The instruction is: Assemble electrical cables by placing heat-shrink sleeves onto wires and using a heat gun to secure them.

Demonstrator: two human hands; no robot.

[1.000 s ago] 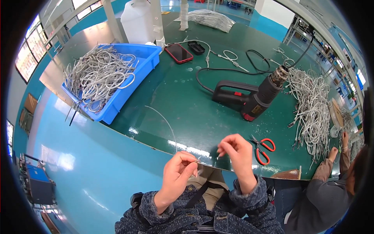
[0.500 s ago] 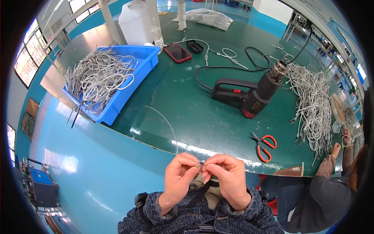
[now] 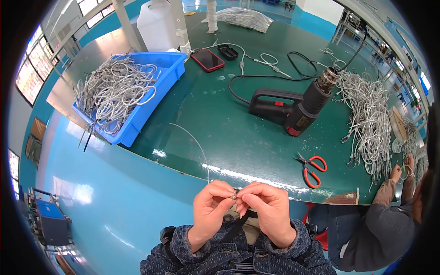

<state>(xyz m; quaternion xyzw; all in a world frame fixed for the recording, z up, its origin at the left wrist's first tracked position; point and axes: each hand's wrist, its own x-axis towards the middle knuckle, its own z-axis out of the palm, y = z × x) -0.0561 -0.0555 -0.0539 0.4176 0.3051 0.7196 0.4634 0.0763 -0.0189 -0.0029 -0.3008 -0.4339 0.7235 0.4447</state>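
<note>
A thin whitish cable (image 3: 200, 146) curves over the front edge of the green table to my hands. My left hand (image 3: 211, 214) pinches its end between thumb and fingers. Close against it, my right hand (image 3: 267, 210) is closed in a pinch at the same spot, where a small metallic-looking bit shows between the fingertips. The fingers hide most of that end, so I cannot make out its details. Red-handled scissors (image 3: 313, 170) lie partly open on the table, to the right of my hands.
A blue bin (image 3: 158, 94) heaped with grey cables (image 3: 117, 91) stands at left. A black heat gun (image 3: 305, 107) rests right of centre, its cord trailing behind. Farther back lies a red-edged phone (image 3: 207, 60). Right, a cable pile (image 3: 369, 123) lies near another person's hands (image 3: 396, 173).
My hands stay nearly in place, with the fingertips shifting slightly around the cable end. The view has tilted a little; the other person's hands have moved slightly.
</note>
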